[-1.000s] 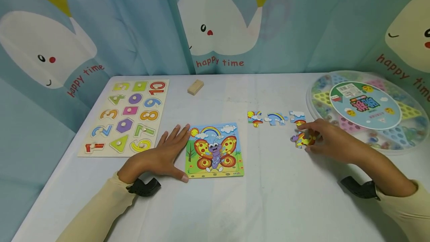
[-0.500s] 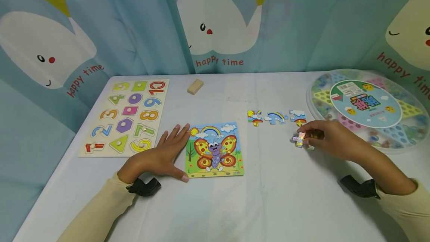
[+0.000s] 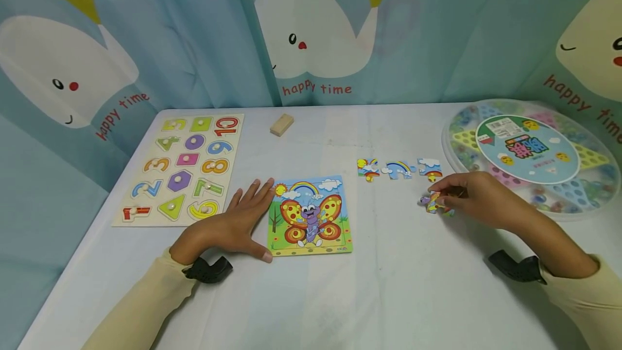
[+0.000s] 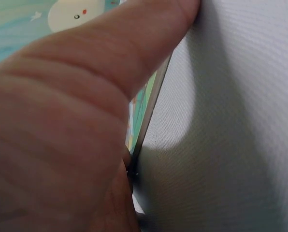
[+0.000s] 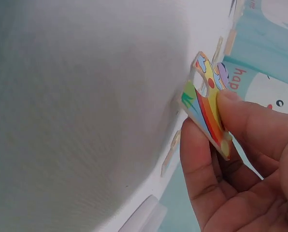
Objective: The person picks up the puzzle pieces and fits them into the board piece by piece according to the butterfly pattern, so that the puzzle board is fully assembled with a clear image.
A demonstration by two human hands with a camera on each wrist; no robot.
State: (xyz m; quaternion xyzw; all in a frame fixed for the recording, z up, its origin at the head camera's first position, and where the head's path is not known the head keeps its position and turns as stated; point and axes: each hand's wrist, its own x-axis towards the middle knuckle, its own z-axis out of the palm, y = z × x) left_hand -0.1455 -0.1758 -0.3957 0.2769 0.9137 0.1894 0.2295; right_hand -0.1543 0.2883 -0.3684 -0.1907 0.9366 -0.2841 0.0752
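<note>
My L hand [image 3: 230, 226] is spread flat, thumb & index at the 9 o'clock edge of the butterfly board [image 3: 311, 217]. R hand [image 3: 478, 199] pinches a puzzle piece [image 5: 209, 113], tilted, btwn thumb & fingers — approx 3 o'clock from the board. Three loose pieces [image 3: 399, 168] sit in a row at its 2 o'clock — number board [image 3: 153, 222] at L hand's 10–11.

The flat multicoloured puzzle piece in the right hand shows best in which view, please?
The right wrist view: the flat multicoloured puzzle piece appears large there, its stripes clear, though the right hand covers part. The head view shows it small and partly covered too; the left wrist view misses it.
</note>
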